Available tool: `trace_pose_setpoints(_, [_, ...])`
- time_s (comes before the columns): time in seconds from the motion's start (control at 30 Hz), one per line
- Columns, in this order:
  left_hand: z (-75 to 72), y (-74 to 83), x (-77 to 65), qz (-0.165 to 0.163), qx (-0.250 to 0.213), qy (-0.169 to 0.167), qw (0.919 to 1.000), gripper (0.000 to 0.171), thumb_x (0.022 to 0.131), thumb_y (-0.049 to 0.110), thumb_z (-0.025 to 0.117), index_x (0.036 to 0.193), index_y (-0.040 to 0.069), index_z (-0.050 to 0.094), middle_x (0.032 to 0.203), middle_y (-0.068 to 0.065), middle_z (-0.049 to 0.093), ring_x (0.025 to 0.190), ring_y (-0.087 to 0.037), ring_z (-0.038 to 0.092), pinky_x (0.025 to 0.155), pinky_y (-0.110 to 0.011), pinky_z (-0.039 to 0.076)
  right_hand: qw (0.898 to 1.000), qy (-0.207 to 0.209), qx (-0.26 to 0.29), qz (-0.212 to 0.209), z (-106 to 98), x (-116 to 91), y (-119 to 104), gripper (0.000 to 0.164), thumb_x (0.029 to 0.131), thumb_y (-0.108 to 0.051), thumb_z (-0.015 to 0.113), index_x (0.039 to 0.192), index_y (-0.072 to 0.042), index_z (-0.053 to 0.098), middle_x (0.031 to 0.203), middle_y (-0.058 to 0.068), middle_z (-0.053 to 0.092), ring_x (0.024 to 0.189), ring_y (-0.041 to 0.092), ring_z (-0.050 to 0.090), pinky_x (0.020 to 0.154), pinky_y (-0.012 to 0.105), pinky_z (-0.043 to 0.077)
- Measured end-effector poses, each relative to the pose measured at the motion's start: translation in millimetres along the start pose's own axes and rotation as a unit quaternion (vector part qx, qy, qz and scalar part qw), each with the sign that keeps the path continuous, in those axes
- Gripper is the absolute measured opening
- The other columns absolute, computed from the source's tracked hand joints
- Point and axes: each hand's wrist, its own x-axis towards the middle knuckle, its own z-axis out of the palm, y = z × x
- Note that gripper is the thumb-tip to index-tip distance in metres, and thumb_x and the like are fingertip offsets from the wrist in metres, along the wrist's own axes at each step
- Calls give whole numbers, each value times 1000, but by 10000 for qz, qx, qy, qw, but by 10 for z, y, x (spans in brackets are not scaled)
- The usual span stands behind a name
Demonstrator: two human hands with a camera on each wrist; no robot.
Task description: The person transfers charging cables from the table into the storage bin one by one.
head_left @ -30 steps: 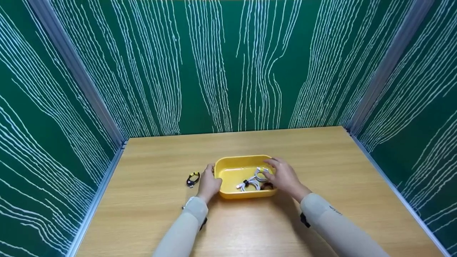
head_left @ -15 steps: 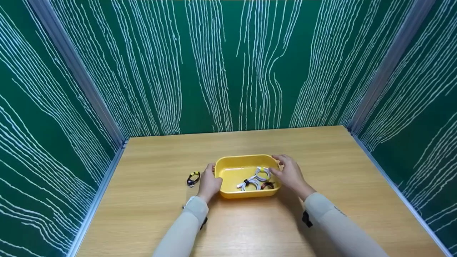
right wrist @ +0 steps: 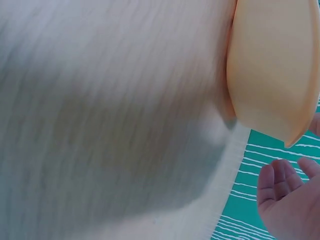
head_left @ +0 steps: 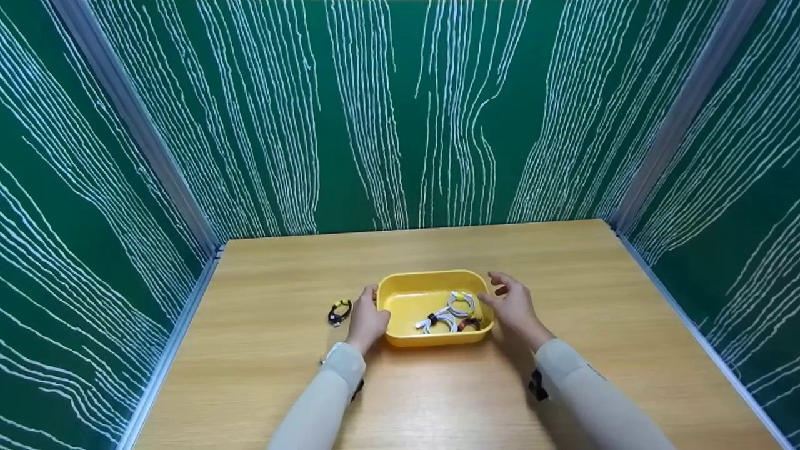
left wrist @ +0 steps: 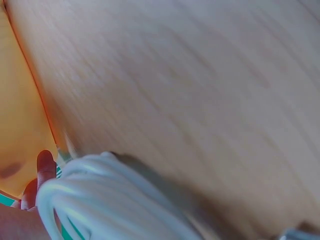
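Observation:
A yellow plastic bin sits on the wooden table. Inside, toward its right side, lie a white coiled cable with a yellow tie, a white coiled cable with a black tie and a small reddish-brown coil. My left hand grips the bin's left wall, thumb over the rim and fingers outside. At the right rim my right hand is spread, thumb by the edge; its fingers stand apart from the bin wall in the right wrist view. A dark coiled cable with yellow ties lies left of my left hand.
Close below the left wrist camera lies a white cable coil, mostly hidden by my left forearm in the head view. Green panels with white wavy lines enclose the table at the back and both sides.
My right hand has moved from over the inside of the bin to the right, out past its right rim, uncovering the reddish-brown coil. The left hand keeps its grip.

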Motion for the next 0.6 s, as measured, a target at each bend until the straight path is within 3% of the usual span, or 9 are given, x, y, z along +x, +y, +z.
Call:
trace_pose_setpoints(0.23, [-12, 23, -20, -33, -9, -31, 10000, 62, 82, -11, 62, 143, -1, 58, 129, -23, 71, 114, -34, 70, 94, -44, 63, 9994, 80, 318, 124, 47, 38, 63, 59, 98, -6, 77, 151, 7, 56, 139, 30, 64, 120, 40, 63, 90, 27, 52])
trace_pose_setpoints(0.53, [-12, 15, -29, 170, 73, 83, 9998, 59, 80, -10, 62, 138, -4, 60, 125, -23, 72, 116, -37, 69, 102, -50, 59, 9952, 110, 867, 428, 131, 55, 83, 57, 97, -3, 75, 150, 9, 57, 138, 32, 63, 121, 37, 62, 85, 17, 51])
trace_pose_setpoints(0.6, [23, -76, 24, 182, 35, 114, 9998, 60, 79, -9, 62, 138, -3, 60, 125, -22, 72, 115, -36, 70, 101, -48, 60, 9941, 110, 956, 502, 147, 59, 78, 56, 97, -1, 74, 150, 9, 56, 139, 32, 63, 121, 36, 61, 85, 16, 50])
